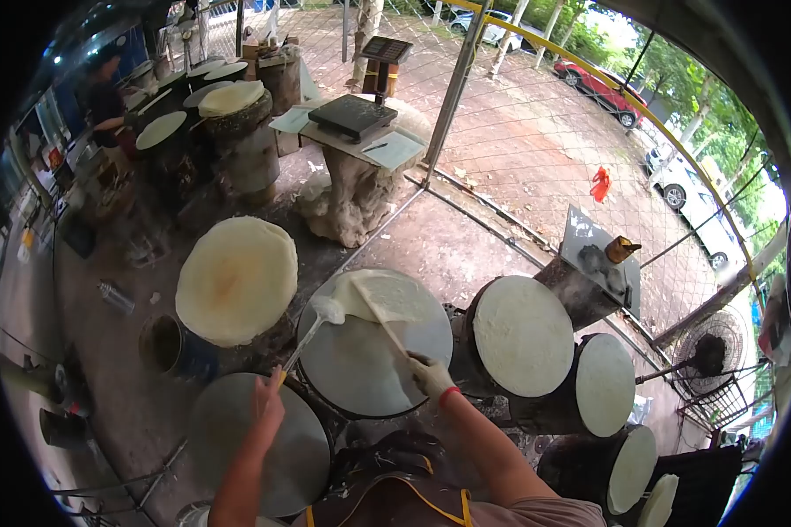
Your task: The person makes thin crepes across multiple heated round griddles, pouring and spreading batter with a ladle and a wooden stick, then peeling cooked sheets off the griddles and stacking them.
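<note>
My left hand (268, 400) is closed around the handle of a ladle (306, 341), whose batter-coated bowl hangs over the left side of a round griddle (351, 378). My right hand (431, 376), in a pale glove with a red band at the wrist, grips a wooden batter spreader (382, 327). The spreader reaches across the griddle into a patch of wet, whitish batter (394, 299) on its far part. The near part of the plate is bare grey. Left of it lies a stack of thin round pancakes (237, 281).
Another bare griddle (259, 448) sits at lower left. To the right, several griddles carry pale pancakes (525, 336). A bucket (180, 347) stands on the left floor. Farther off are a scale (351, 117) on a stone-based table, a wire fence, a fan (710, 356) and another person (105, 97).
</note>
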Demonstrator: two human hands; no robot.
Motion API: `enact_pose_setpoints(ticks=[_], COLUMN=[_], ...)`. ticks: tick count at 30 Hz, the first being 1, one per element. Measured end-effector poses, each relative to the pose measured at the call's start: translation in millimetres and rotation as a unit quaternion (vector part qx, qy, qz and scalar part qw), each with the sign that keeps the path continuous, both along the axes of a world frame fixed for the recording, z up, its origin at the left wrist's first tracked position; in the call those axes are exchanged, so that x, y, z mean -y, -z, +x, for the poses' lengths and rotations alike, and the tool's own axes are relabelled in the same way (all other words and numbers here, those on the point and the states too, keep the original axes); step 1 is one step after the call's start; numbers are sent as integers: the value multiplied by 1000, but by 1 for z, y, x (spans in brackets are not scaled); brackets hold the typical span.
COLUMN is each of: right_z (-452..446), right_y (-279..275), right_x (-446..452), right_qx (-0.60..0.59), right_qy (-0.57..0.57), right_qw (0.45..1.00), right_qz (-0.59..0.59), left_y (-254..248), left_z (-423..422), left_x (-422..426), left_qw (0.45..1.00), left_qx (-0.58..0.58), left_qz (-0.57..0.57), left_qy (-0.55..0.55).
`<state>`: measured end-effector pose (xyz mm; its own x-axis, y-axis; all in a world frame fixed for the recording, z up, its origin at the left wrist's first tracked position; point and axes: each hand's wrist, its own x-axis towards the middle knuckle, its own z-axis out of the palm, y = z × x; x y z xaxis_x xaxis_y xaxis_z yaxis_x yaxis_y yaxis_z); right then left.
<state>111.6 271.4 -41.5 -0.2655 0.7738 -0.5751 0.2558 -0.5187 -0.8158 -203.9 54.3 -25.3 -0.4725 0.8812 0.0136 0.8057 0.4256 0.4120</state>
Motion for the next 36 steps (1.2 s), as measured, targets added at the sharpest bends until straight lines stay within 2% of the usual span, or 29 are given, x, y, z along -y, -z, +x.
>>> enact_pose_setpoints(ticks=[1,2,5,6,7,9,10,11,13,14,16,17,18,19,21,22,24,27,28,30,31,32,35,36], right_z=[7,8,-33,-45,-41,-19,-3,5,-2,-11,-29,-29,-26,-17,2,2,0,-23,-22,1,6,9,-5,-19], right_y=[16,27,19,-28,-44,-60,-60,-40,-44,-47,-25,-13,-29,-41,-53,-42,-18,-21,-46,-22,-28,-38,-47,-56], right_x=[-2,0,-2,0,0,-11,-16,-21,-24,-24,-37,-40,-42,-44,-53,-67,-86,-92,-88,-92,-96,-103,-127,-128], right_qx=[12,-25,-10,4,3,2,5,-18,-66,-114,-105,-98,-66,-52,-24,-37,-61,-15,-10,-72,-104,2,-76,-32], right_qy=[28,117,-17,-74,-110,-185,-204,-121,47,110,-86,-181,-235,-249,-281,-193,-10,-278,-326,-371,-392,-370,-241,-286], right_qw=[999,989,988,992,993,980,977,992,996,987,991,979,968,966,958,979,997,959,939,919,908,925,965,956], right_qz=[37,85,153,103,44,-71,-64,-28,42,-9,-2,-2,-57,-55,-52,-44,-37,-51,-111,-110,-108,-91,-65,-48], left_y=[-2,-14,-41,-42,-43,-47,-46,-41,-35,-32,-32,-26,-16,-14,-30,-36,-34,-45,-49,-44,-41,-39,-37,-35], left_z=[-1,4,21,27,31,39,44,47,54,60,79,88,95,101,118,123,134,155,163,173,177,182,201,204], left_x=[7,10,18,21,25,39,50,58,73,73,66,64,57,48,45,42,43,33,33,39,41,42,49,47], left_qw=[1000,1000,998,999,999,1000,1000,999,998,995,989,984,975,963,912,870,845,809,797,794,792,793,796,797], left_qx=[17,6,-17,-16,-17,6,19,10,-8,-11,-18,26,69,110,291,376,401,434,445,444,444,433,412,407], left_qz=[6,-14,-52,-49,-45,-16,-3,19,60,90,145,168,193,223,216,214,224,227,224,216,214,217,205,201], left_qy=[-6,-4,2,2,1,-15,-25,-25,-25,-29,-31,-55,-80,-107,-194,-236,-274,-324,-341,-355,-362,-371,-394,-398])
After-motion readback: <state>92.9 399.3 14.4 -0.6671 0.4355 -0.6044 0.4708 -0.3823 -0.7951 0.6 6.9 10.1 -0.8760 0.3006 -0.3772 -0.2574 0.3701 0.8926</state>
